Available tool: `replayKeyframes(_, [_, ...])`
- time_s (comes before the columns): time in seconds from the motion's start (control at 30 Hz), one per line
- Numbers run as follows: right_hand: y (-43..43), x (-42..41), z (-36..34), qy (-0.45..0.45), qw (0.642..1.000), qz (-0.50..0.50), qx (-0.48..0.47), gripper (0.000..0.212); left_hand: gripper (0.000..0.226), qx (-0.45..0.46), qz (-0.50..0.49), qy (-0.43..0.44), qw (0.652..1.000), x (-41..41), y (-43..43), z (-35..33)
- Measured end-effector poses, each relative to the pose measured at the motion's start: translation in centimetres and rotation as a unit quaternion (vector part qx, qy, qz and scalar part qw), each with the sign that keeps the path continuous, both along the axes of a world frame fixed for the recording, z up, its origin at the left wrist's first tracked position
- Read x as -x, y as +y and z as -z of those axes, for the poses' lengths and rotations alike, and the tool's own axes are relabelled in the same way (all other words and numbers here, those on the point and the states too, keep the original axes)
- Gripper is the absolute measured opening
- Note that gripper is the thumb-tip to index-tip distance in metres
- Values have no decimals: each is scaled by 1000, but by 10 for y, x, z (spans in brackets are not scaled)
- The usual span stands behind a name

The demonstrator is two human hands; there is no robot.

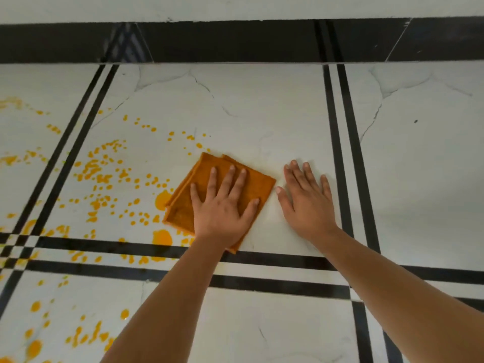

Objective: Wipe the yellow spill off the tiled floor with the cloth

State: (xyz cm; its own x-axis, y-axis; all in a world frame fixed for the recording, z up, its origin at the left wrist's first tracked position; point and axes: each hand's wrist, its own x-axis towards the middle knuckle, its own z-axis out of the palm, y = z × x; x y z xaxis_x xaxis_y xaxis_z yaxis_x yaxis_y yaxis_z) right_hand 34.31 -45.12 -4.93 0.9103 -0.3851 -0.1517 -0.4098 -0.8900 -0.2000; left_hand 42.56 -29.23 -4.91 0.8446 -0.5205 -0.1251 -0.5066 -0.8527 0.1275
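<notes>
Clearly, the person kneels or bends over the tiled floor, and both arms reach forward. The left hand lies flat with fingers spread on the orange cloth, pressing it to the tile; it does not pinch or clamp the cloth, it only holds it down by the palm. The right hand rests open on the bare tile just beside the cloth, apart from it, and I think it serves as a support.

The cloth is folded in several layers, and its left edge touches the yellow spill, which spreads in many drops and some bigger puddles to the left and toward the person. The tile to the right of the cloth looks clean.

I judge the cloth is soft, light and limp, so it will bunch if it is pushed from one corner. A flat palm over the middle seems the best hold. The glossy tile with liquid is probably slippery, so the cloth may slide easily and the supporting hand could slip too.
</notes>
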Motion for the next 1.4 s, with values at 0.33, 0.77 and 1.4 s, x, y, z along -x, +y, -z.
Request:
replayKeyframes(0.33, [28,6,-3,12,1000,-13,-4,74,68,13,-59,3,998,-8,14,-1])
replayKeyframes(0.77, [85,21,-5,-7,995,-102,6,85,70,-3,-107,5,994,65,90,-3])
replayKeyframes(1.4, [205,6,-19,-22,955,-296,-26,63,58,119,-240,-10,964,129,204,-10])
